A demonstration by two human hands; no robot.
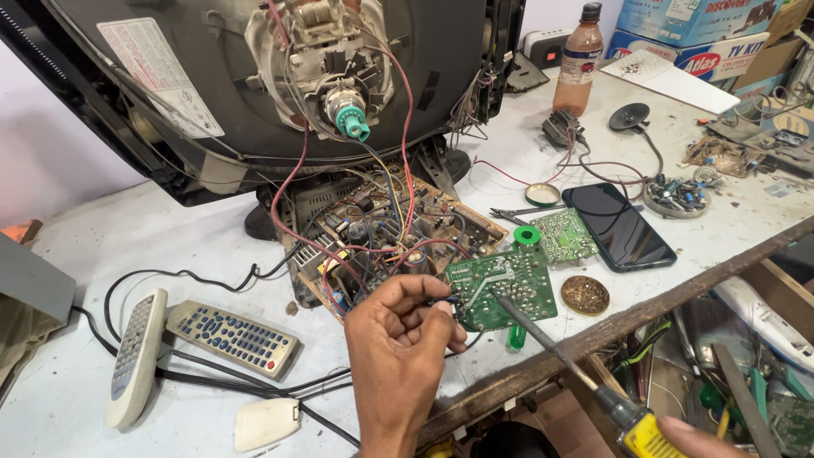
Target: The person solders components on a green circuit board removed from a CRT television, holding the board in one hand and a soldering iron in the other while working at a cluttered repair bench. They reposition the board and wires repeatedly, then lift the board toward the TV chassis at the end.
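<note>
At bench front edge: left hand point(398, 335) curling fingers shut, pinching green board point(502, 287) at its left edge, wrist rising from below. Right hand point(699, 439), mostly out of view, gripping yellow-handled iron point(577, 373), tip touching board. Board lying before chassis point(381, 233), beside phone point(617, 226).

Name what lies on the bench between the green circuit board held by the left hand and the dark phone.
Between the green circuit board and the phone, the head view shows a smaller green board and a green ring.
</note>
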